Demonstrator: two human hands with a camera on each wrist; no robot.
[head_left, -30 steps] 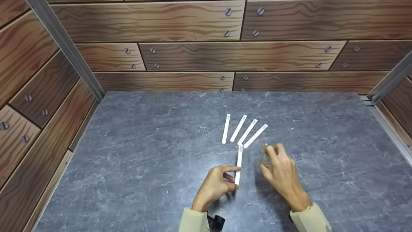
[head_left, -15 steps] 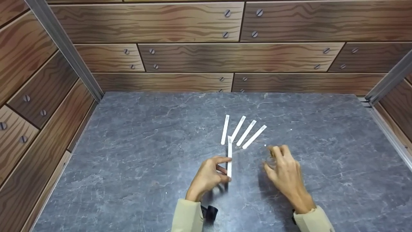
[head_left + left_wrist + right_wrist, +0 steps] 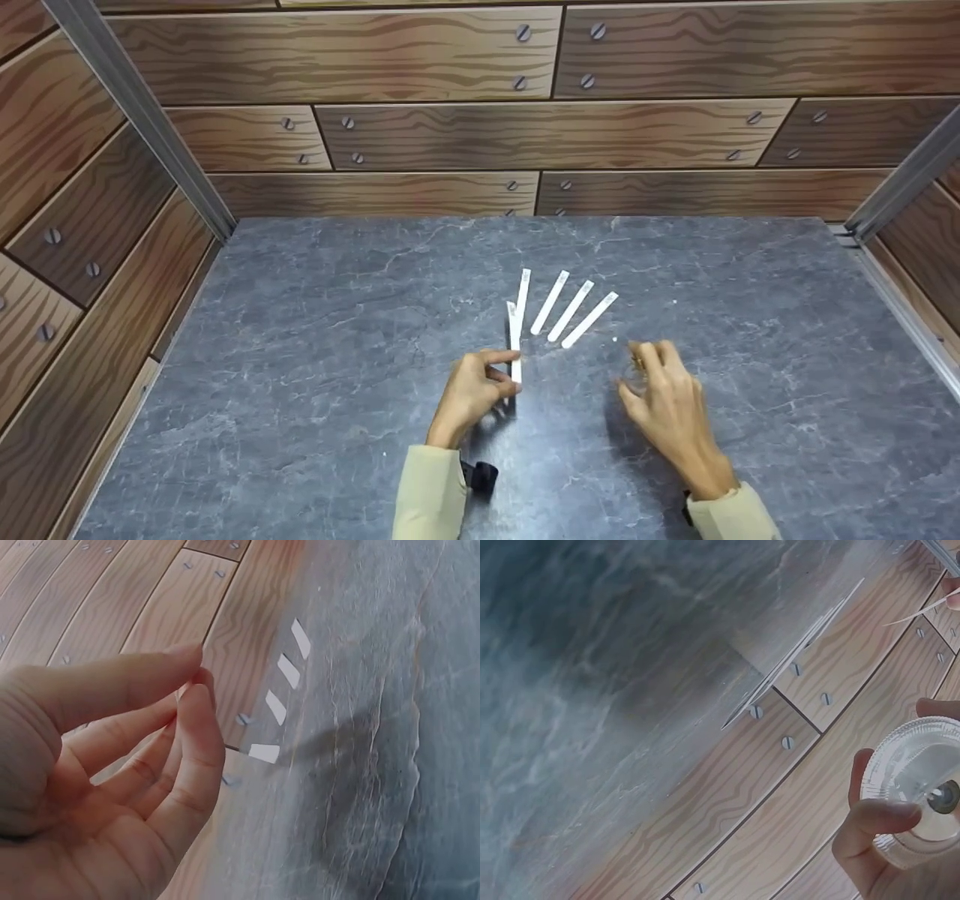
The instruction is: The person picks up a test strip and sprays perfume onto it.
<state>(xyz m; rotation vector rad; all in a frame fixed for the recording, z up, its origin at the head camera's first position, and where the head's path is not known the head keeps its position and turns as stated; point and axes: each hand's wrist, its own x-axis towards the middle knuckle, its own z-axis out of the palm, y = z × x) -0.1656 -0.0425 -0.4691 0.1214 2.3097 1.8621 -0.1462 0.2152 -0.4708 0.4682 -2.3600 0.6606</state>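
Head view: my left hand (image 3: pixel 471 391) pinches a white strip (image 3: pixel 514 341) between thumb and forefinger, gripping its near end, with the other fingers curled beneath. The strip points away from me toward the back edge of the worktop (image 3: pixel 315 360), and its far end overlaps the leftmost of four more strips (image 3: pixel 568 313) that lie fanned out on the stone near the middle. In the left wrist view my thumb and fingertips (image 3: pixel 196 701) are pressed close together, and the pinched strip shows only as a thin edge, so I cannot tell how much of it sits inside the grip.

My right hand (image 3: pixel 666 409) sits to the right of the fan, well apart from the left hand, with its fingers wrapped round a small clear jar (image 3: pixel 636 375). The right wrist view shows the jar (image 3: pixel 922 787) from above: ribbed glass, round, with a dark spot at its centre, my thumb across its near rim and a fingertip on its far side. Whether the jar rests on the worktop or hangs just above it, I cannot tell.

Wood-look panels (image 3: pixel 450 135) with screws wall in the worktop on the back, left and right sides.
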